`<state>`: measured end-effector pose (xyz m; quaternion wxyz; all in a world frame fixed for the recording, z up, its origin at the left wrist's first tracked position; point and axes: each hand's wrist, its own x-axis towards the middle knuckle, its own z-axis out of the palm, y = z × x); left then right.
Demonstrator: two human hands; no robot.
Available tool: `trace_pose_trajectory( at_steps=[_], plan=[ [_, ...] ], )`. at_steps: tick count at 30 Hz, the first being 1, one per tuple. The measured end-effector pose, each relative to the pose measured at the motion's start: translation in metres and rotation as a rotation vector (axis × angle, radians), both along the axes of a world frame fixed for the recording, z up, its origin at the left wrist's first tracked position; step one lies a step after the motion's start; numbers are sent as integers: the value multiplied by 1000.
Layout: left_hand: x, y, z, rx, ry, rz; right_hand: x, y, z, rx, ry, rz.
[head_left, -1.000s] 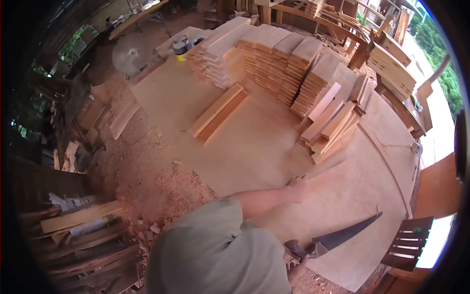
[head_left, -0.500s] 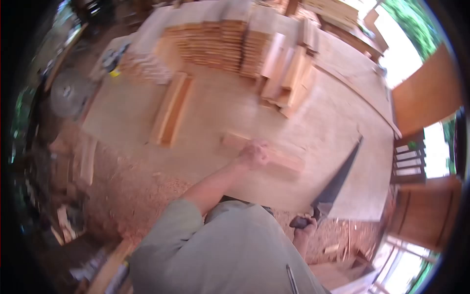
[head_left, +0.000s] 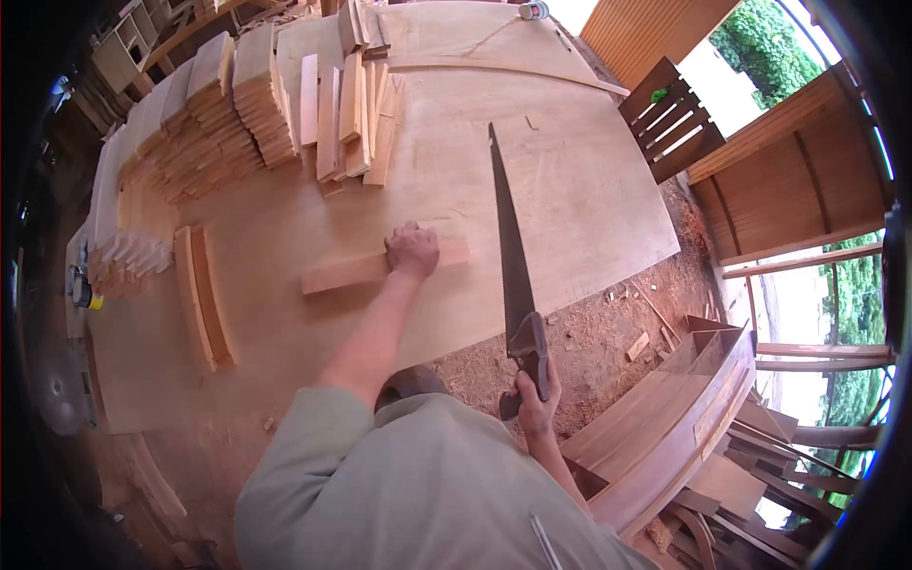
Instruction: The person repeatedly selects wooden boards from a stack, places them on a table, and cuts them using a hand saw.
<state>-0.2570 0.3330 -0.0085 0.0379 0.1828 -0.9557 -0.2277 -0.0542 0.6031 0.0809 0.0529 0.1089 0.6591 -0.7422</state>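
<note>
A board (head_left: 347, 272) is gripped by the fingers of the left hand (head_left: 412, 250), over the tabletop (head_left: 594, 195); whether it rests there cannot be told. Right of the board, a saw (head_left: 514, 256) is held by the right hand (head_left: 538, 404), fingers wrapped round its handle (head_left: 534, 340). Beyond the board, planks (head_left: 353, 123) are piled.

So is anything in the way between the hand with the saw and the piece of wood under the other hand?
Nothing visible does: between the saw in the right hand and the board under the left hand, only the work surface shows.
</note>
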Motion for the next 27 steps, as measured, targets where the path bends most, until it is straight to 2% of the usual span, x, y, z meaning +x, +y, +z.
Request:
trace_pose_trajectory(
  at_steps=[4,6,8,10,12,18,23,25,27],
  plan=[
    [-7,6,10,34,-127,-32,29,6,-26,109,28,87],
    [-4,7,12,46,-161,-18,40,7,-22,269,33,186],
    [4,5,18,36,-183,-36,49,6,-20,242,-1,191],
    [5,2,25,28,-184,-48,51,4,-14,379,127,231],
    [6,-1,27,41,-161,-98,58,2,-19,344,141,206],
    [0,2,27,57,-168,47,59,-6,-9,400,165,189],
    [-6,-2,22,35,-185,22,95,6,-5,408,101,179],
    [-7,-2,17,35,-188,23,112,14,-6,419,173,164],
    [-8,-3,12,-12,-95,26,113,14,-8,409,169,152]
  ],
)
